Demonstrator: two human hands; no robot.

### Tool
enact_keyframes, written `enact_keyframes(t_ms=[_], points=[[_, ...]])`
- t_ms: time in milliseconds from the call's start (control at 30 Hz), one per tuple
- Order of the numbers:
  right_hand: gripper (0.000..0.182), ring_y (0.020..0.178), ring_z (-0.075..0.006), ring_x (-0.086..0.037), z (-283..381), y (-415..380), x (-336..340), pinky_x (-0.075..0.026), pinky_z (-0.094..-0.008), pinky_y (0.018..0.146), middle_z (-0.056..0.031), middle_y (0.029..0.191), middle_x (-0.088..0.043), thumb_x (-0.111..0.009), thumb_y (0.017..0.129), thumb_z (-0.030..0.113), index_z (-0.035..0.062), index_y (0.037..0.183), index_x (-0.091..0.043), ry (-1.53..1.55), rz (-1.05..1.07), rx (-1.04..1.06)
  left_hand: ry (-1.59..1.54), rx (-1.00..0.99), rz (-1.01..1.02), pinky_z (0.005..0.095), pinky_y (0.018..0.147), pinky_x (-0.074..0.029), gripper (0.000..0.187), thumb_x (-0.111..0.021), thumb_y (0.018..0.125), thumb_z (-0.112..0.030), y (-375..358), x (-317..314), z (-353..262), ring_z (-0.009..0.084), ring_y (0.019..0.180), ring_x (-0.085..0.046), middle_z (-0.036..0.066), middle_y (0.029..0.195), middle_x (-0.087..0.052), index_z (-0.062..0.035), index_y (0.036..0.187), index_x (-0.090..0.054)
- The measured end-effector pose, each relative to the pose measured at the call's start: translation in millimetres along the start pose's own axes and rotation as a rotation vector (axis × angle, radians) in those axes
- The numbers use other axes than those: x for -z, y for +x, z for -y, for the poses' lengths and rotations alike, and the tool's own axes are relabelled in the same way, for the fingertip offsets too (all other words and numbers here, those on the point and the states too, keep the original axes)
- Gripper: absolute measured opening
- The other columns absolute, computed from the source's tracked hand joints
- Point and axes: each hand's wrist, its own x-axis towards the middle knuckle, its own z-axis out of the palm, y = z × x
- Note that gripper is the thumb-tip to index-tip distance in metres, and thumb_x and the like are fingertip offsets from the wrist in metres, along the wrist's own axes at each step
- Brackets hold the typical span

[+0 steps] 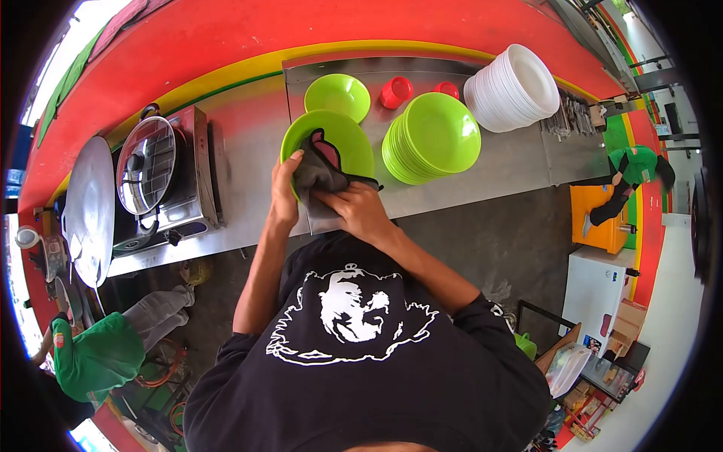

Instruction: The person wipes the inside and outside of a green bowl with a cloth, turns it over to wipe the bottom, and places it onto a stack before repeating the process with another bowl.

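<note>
Midway through wiping: left hand (285,188) gripping the rim of a green plate (348,139) tilted up at the steel counter (497,162) edge, right hand (360,211) closed around a dark cloth (320,169) pressed against the plate's face. Probably calls next for turning the plate under the cloth. Just right, a stack of green plates (433,135), white bowls (512,87) beyond, red cups (395,92) and a green bowl (337,94) behind, gas stove (177,181) left; nothing blocking.
</note>
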Motion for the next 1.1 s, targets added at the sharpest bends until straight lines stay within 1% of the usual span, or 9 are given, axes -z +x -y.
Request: enact_keyframes(t_ms=[167, 267, 367, 467, 667, 767, 867, 1000, 1100], points=[[0.053, 0.085, -0.0265, -0.066, -19.0, -4.3, 9.8, -0.049, -0.0392, 0.084, -0.007, 0.084, -0.071, -0.069, 0.06, 0.004, 0.0119, 0.113, -0.073, -0.043, 0.02, 0.104, 0.112, 0.079, -0.019, 0.032, 0.094, -0.046, 0.05, -0.052, 0.095, -0.037, -0.5, 6.6, -16.2, 0.0195, 0.106, -0.062, 0.012, 0.117, -0.065, -0.002, 0.13, -0.056], [0.056, 0.081, -0.0276, -0.066, -13.3, -2.1, 10.0, -0.05, -0.0387, 0.079, -0.008, 0.082, -0.071, -0.069, 0.059, 0.004, 0.0105, 0.114, -0.072, -0.036, 0.028, 0.061, 0.103, 0.037, 0.052, 0.0317, 0.092, -0.047, 0.049, -0.052, 0.094, -0.037, 9.8, 22.7, 6.6, 0.0178, 0.105, -0.061, 0.01, 0.116, -0.064, -0.0018, 0.128, -0.055], [0.058, 0.076, -0.0287, -0.066, 5.8, 5.0, -0.3, -0.051, -0.0382, 0.073, -0.0089, 0.081, -0.07, -0.07, 0.059, 0.004, 0.0088, 0.117, -0.07, 0.019, -0.001, -0.06, 0.061, -0.065, -0.018, 0.0332, 0.103, -0.039, 0.054, -0.054, 0.092, -0.029, 0.7, -0.6, 18.3, 0.02, 0.118, -0.051, 0.011, 0.124, -0.057, -0.0008, 0.137, -0.047], [0.06, 0.073, -0.0297, -0.065, 15.6, 8.8, -15.9, -0.052, -0.0379, 0.068, -0.0098, 0.079, -0.07, -0.071, 0.058, 0.006, 0.0073, 0.118, -0.069, 0.118, -0.112, -0.138, 0.053, -0.126, 0.016, 0.0327, 0.098, -0.043, 0.052, -0.054, 0.092, -0.027, -0.5, -8.3, 15.4, 0.0188, 0.111, -0.055, 0.01, 0.12, -0.058, -0.0007, 0.137, -0.047], [0.058, 0.078, -0.0273, -0.067, -14.3, -1.5, 4.2, -0.051, -0.0383, 0.078, -0.0083, 0.082, -0.07, -0.071, 0.057, 0.005, 0.0096, 0.115, -0.071, -0.038, 0.056, 0.113, -0.084, 0.117, 0.031, 0.0308, 0.092, -0.045, 0.049, -0.053, 0.092, -0.031, 17.3, 33.4, 13.7, 0.0179, 0.102, -0.058, 0.009, 0.115, -0.061, 0.001, 0.13, -0.053], [0.052, 0.082, -0.0252, -0.068, -24.0, -2.7, 6.9, -0.05, -0.0373, 0.086, -0.0076, 0.087, -0.072, -0.068, 0.065, 0.005, 0.0117, 0.116, -0.071, -0.077, 0.045, 0.14, 0.073, 0.045, 0.044, 0.033, 0.093, -0.048, 0.045, -0.053, 0.094, -0.03, 11.4, 21.2, -1.9, 0.0194, 0.103, -0.063, 0.01, 0.114, -0.066, -0.0009, 0.128, -0.056], [0.051, 0.082, -0.0283, -0.068, -15.4, 3.5, 6.5, -0.052, -0.04, 0.081, -0.0087, 0.088, -0.072, -0.068, 0.067, 0.005, 0.0101, 0.118, -0.069, -0.065, -0.005, 0.1, 0.141, -0.088, 0.075, 0.033, 0.098, -0.043, 0.054, -0.055, 0.091, -0.029, 5.3, 5.9, -6.3, 0.0197, 0.112, -0.055, 0.01, 0.122, -0.059, -0.0009, 0.137, -0.048], [0.043, 0.08, -0.0349, -0.067, 16.9, 11.0, -7.4, -0.053, -0.0421, 0.072, -0.0144, 0.087, -0.069, -0.068, 0.073, 0.005, 0.0028, 0.116, -0.066, 0.165, -0.027, -0.166, 0.191, -0.148, 0.098, 0.0339, 0.102, -0.04, 0.061, -0.056, 0.09, -0.029, 0.3, -1.1, 8.7, 0.0199, 0.116, -0.052, 0.01, 0.127, -0.055, -0.0013, 0.142, -0.042], [0.047, 0.079, -0.0337, -0.067, 18.3, 8.6, -8.8, -0.053, -0.0413, 0.072, -0.0136, 0.084, -0.069, -0.07, 0.071, 0.006, 0.0021, 0.117, -0.065, 0.107, -0.029, -0.056, 0.023, -0.055, 0.053, 0.0325, 0.095, -0.045, 0.052, -0.054, 0.091, -0.027, -1.8, -0.1, 3.3, 0.0191, 0.108, -0.058, 0.011, 0.119, -0.06, -0.0009, 0.135, -0.05]])
